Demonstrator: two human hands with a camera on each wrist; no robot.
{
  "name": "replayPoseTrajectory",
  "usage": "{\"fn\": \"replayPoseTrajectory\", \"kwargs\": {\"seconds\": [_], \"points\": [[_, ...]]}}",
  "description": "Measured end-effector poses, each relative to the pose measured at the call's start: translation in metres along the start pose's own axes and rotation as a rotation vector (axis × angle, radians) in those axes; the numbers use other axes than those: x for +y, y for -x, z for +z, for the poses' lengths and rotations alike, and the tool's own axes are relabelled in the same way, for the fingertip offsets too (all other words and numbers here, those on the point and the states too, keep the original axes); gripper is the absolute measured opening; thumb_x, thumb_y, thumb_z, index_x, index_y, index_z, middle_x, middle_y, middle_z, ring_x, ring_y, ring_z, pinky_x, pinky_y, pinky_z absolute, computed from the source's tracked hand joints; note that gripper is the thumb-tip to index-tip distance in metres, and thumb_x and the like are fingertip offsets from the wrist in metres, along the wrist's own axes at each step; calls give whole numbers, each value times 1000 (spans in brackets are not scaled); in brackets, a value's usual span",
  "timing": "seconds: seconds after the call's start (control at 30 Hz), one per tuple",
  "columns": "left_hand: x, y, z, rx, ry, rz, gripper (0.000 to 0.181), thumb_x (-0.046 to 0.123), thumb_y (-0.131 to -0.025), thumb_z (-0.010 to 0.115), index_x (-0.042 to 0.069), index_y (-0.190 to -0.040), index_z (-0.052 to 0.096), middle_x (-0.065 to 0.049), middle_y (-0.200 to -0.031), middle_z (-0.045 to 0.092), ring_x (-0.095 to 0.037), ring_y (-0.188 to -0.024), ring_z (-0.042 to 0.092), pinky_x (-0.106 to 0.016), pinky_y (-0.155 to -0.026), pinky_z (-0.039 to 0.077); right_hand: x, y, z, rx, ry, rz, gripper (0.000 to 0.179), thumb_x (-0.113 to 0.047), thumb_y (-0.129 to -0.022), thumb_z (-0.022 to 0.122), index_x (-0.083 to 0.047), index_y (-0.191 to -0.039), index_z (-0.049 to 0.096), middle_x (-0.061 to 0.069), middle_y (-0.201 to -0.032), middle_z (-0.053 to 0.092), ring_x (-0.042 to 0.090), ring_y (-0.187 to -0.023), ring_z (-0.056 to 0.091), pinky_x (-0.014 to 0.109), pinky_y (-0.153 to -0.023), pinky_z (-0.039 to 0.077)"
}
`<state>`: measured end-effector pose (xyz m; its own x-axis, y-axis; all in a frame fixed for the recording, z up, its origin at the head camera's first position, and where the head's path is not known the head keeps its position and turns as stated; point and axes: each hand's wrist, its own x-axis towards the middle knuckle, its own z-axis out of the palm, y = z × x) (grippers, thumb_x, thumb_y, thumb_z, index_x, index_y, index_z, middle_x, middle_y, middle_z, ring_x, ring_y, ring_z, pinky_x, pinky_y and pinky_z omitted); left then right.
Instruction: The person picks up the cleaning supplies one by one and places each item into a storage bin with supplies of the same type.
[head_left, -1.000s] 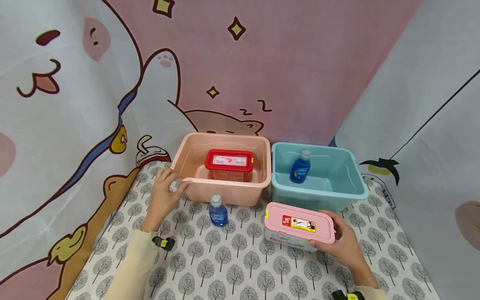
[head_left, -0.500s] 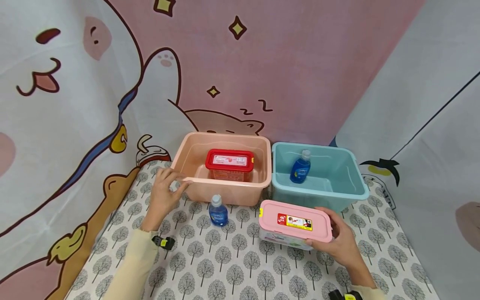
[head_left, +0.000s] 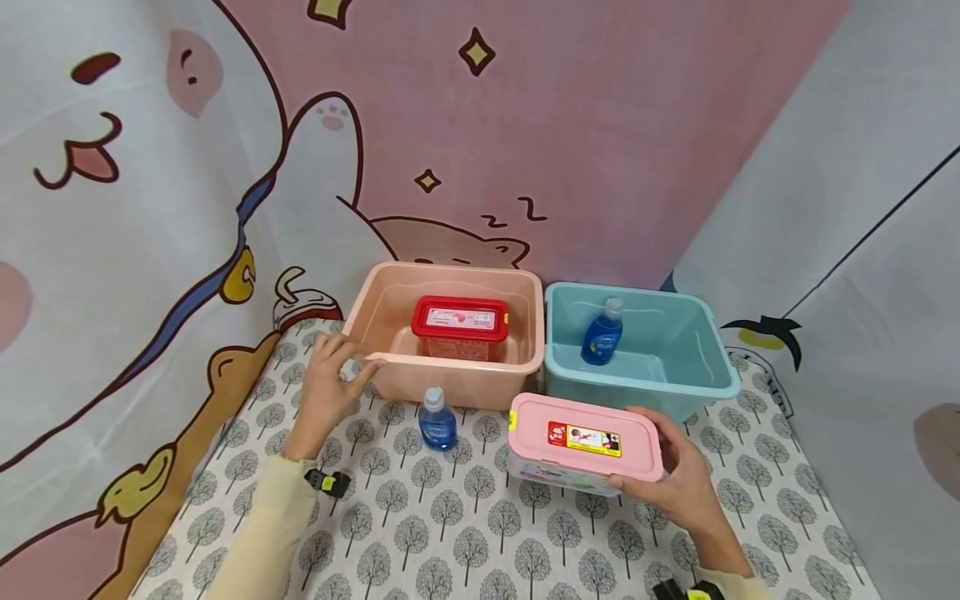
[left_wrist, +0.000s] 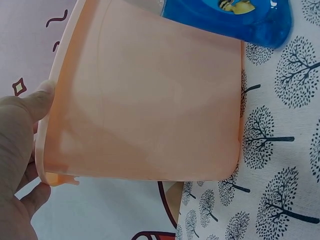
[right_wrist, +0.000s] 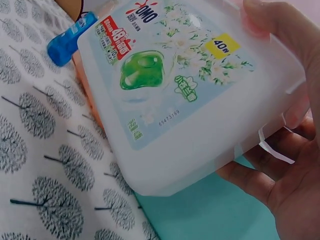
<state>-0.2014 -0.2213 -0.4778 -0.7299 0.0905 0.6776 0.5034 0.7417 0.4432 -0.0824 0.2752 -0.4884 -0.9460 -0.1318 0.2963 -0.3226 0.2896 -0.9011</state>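
My right hand (head_left: 671,471) grips one end of a white laundry pod box (right_wrist: 165,100) with a pink lid (head_left: 585,433), thumb on the near side and fingers round the far side. It is held over the cloth, just in front of the teal bin (head_left: 641,387). At the front left corner of the peach bin (head_left: 450,383), my left hand (head_left: 330,379) pinches the rim; the left wrist view has thumb and fingers on the rim (left_wrist: 47,120). A red-lidded box (head_left: 460,325) sits inside the peach bin. One blue soap bottle (head_left: 602,333) stands in the teal bin.
Another blue soap bottle (head_left: 437,421) stands on the tree-print cloth (head_left: 450,533), close before the peach bin. Both bins stand side by side at the back, near a cartoon-print curtain (head_left: 600,142).
My right hand has moved the laundry pod box to the left and slightly away from me. The left hand stays at the peach bin's rim.
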Motion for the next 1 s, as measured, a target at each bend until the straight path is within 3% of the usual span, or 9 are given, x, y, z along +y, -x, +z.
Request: {"fn": "replayPoseTrajectory", "kwargs": {"seconds": [0.47,1.0], "points": [[0,3,2,15,-1,24,25,14,-78,90,7,-96,75,-7,-95,67,-27,-94,50,-39,-82,41,-26,-6,6,9,9,13,97,11,-64,91,-5,-149,47,-1,-128,62,9,-99,67,23,-77,59],[-3,3,2,13,1,20,25,16,-79,89,5,-96,74,-9,-96,66,-28,-94,49,-39,-82,40,-49,-21,14,-4,-14,-47,97,11,-62,91,-5,-147,48,-1,-127,65,10,-99,68,24,-78,60]]}}
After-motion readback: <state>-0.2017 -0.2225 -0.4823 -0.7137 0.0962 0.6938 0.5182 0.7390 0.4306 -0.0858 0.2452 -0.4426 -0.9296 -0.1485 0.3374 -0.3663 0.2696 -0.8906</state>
